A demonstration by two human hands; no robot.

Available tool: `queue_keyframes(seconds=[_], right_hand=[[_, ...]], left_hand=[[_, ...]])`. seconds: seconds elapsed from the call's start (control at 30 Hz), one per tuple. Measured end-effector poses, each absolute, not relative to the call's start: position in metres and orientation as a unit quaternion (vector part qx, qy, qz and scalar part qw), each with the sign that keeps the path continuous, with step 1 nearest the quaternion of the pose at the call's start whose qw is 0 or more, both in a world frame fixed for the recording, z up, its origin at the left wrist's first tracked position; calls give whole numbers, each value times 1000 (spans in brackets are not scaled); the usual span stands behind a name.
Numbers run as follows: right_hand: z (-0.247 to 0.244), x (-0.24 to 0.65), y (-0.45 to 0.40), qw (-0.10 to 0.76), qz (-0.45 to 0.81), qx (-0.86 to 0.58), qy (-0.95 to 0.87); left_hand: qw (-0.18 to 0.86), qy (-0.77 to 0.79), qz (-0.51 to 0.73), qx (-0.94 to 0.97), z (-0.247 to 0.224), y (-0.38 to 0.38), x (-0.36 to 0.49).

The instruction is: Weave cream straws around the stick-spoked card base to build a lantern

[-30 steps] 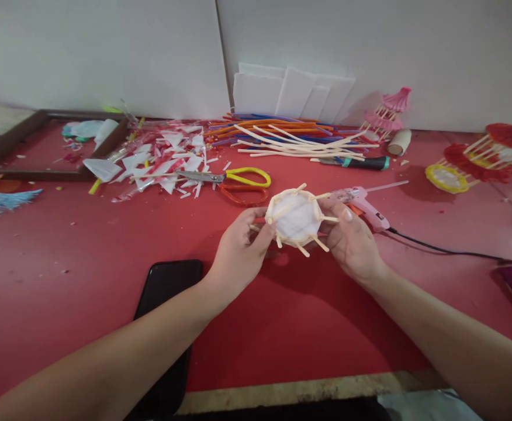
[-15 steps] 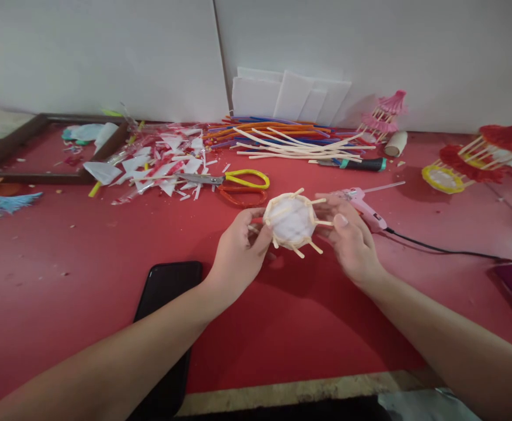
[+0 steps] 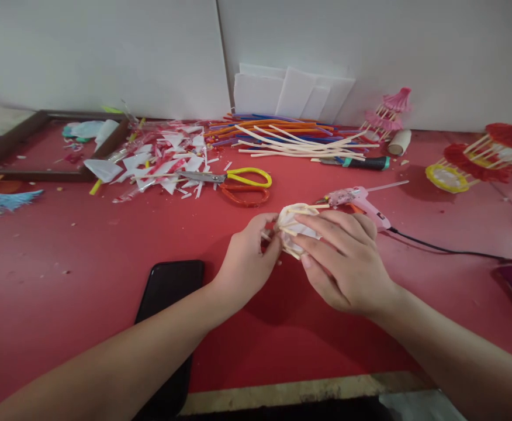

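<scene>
A small round white piece [image 3: 302, 229] with a cream rim and short cream sticks is held above the red table, tilted. My left hand [image 3: 251, 254] pinches its left edge between thumb and fingers. Over its right side lies my right hand [image 3: 348, 254], fingers bent across the face and sticks, thumb at the lower edge; it covers part of the piece. Just behind the right hand rests a pink glue gun [image 3: 365, 204] with a clear stick in its back. Scissors [image 3: 247, 178] with yellow and red handles lie behind the left hand.
Behind are cream sticks [image 3: 300, 140], a cutter [image 3: 365, 162], white sheets [image 3: 260, 93] and paper scraps [image 3: 168, 158]. A black phone [image 3: 168, 292] lies left of my hands. A dark frame [image 3: 41, 174] stands far left; red [image 3: 470, 161] and pink [image 3: 387, 120] models are right. A cord [image 3: 449, 251] runs right.
My right hand has moved left and over the face of the round piece, its fingers now lying across it. The piece has tilted and shifted slightly right and down, with my left hand still gripping it.
</scene>
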State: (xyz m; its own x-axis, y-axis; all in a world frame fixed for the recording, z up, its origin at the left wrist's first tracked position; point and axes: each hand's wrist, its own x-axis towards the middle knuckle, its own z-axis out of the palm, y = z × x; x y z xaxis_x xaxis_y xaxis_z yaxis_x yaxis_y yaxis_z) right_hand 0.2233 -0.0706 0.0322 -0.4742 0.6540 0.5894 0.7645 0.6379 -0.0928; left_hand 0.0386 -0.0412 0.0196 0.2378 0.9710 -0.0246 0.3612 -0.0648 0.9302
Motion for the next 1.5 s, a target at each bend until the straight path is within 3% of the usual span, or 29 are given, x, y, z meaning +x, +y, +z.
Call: queue_keyframes(seconds=[0.27, 0.6, 0.87, 1.17, 1.37, 1.5], right_hand=[[30, 226, -68, 277, -42, -422, -862], [25, 227, -63, 251, -96, -401, -876], [27, 224, -68, 244, -133, -433, -858], [24, 232, -62, 233, -77, -430, -869], [20, 236, -56, 232, -48, -431, -871], [20, 236, -55, 222, -49, -435, -871]], left_hand=[[521, 512, 321, 602, 17, -41, 41], [477, 537, 304, 627, 19, -40, 41], [573, 495, 337, 560, 14, -42, 42], [645, 479, 346, 484, 16, -40, 45], [626, 511, 363, 463, 18, -39, 44], [516, 534, 411, 529, 19, -38, 40]])
